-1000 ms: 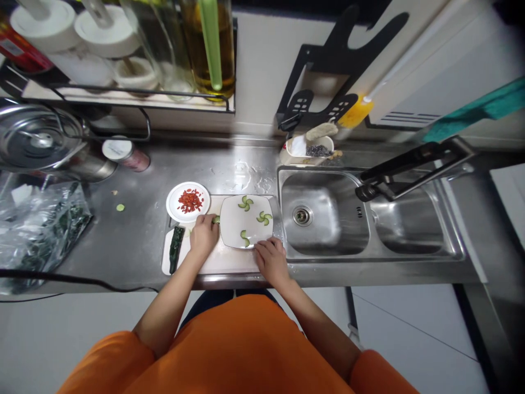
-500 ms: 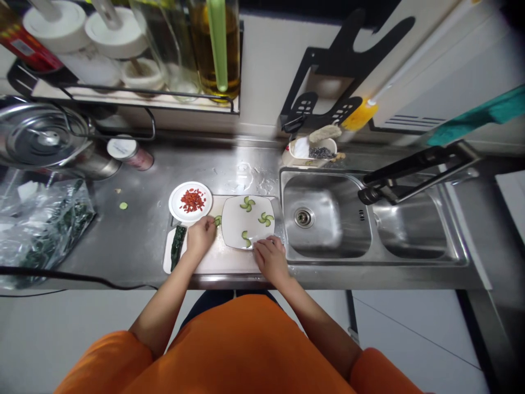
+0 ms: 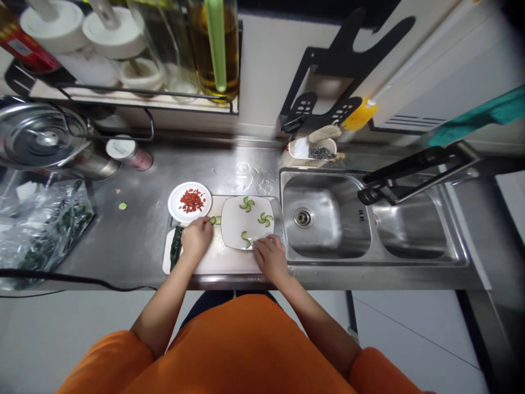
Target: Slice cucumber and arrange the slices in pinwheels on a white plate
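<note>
A squarish white plate (image 3: 235,227) rests on the white cutting board (image 3: 229,261). On it cucumber slices form curved pinwheels (image 3: 246,204), with a smaller group (image 3: 245,239) near the front edge. My left hand (image 3: 197,239) is left of the plate, its fingers pinched at the edge of a few cucumber slices (image 3: 214,220) lying on the board. My right hand (image 3: 270,255) is at the plate's front right corner, fingers bent and close together; what lies under them is hidden. Dark green cucumber (image 3: 176,246) is partly behind my left hand.
A round white plate of red berries (image 3: 191,201) overlaps the board's back left. To the right is a double sink (image 3: 328,213) with a black faucet (image 3: 402,169). Left are a plastic bag of greens (image 3: 49,230), a small jar (image 3: 130,153) and a steel pot (image 3: 94,158).
My left hand has drawn slightly left and back from the plate, and more of the cucumber slices by its fingertips now shows. My right hand has stayed at the plate's corner.
</note>
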`<state>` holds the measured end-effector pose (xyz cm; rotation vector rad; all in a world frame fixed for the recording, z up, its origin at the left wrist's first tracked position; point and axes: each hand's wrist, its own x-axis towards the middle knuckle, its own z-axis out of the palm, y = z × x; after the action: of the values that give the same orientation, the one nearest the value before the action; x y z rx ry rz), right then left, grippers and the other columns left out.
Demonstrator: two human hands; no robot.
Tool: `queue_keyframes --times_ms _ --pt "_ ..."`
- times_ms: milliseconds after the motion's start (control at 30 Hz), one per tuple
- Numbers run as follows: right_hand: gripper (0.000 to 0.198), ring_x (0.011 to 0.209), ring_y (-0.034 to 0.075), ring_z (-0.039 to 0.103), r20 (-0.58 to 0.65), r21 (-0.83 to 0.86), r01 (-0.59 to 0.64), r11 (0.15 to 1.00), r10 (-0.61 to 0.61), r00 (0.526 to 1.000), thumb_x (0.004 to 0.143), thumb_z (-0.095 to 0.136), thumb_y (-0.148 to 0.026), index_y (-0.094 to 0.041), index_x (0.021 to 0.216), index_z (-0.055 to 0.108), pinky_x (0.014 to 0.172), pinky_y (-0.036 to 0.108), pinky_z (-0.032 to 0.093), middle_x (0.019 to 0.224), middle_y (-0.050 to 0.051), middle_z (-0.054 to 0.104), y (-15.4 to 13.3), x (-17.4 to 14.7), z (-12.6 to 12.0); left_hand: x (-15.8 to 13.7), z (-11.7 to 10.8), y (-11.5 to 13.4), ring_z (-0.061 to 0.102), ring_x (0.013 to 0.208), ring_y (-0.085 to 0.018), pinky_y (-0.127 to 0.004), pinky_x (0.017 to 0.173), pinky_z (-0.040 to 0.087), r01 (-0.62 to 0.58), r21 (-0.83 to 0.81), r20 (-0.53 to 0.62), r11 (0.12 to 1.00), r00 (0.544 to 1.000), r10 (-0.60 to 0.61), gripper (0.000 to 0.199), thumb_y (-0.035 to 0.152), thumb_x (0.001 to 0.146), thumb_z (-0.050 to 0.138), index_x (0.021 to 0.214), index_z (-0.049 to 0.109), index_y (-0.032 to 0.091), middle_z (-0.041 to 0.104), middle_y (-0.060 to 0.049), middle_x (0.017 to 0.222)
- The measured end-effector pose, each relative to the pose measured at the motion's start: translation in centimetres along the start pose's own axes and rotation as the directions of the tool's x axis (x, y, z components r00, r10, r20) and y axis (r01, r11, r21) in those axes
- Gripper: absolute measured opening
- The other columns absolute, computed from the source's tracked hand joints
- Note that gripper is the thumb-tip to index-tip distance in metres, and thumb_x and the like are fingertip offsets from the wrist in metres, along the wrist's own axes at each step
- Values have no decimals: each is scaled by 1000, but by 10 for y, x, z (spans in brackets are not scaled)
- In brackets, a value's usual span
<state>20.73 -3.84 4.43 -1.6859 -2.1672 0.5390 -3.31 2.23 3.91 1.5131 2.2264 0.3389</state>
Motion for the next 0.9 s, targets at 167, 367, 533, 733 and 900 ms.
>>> queue_keyframes --times_ms 167,367,533,733,900 --pt "21 105 26 44 -9 22 -12 1000 12 1000 88 50 -26 -23 98 68 83 38 36 97 6 67 1 1 -2 3 -7 -1 60 63 -15 -26 66 43 163 -380 85 911 986 -141 26 39 71 61 84 68 18 68 -2 71" --pt "23 92 21 53 -20 173 -10 985 14 1000 89 47 -23 -21 95 69 88 38 37 89 6 68 -4 17 3 2 -5 -5 38 41 -6 -20 44 26 370 -706 386 604 916 -110 27 34 61 66 80 63 14 51 5 51" --pt "20 93 20 57 15 339 -67 938 66 998 85 55 -26 -21 99 67 91 38 38 92 6 69 -26 57 15 -7 -8 1 35 44 -5 -19 44 22 387 -731 513 562 855 79 27 34 61 66 81 65 15 49 5 51" --pt "7 72 15 58 325 532 -372 761 223 919 71 65 -27 -21 73 66 67 27 43 71 -1 65 -47 87 18 -12 -8 11 38 47 -5 -19 46 27 424 -716 575 554 809 124 32 36 62 68 86 65 15 54 4 58" --pt "9 61 13 54 382 563 -481 672 305 872 69 61 -29 -20 65 64 57 24 39 61 -3 60 -45 88 17 -11 0 5 56 63 -10 -21 57 37 459 -749 583 477 800 144 49 34 58 75 102 64 16 66 -3 77"
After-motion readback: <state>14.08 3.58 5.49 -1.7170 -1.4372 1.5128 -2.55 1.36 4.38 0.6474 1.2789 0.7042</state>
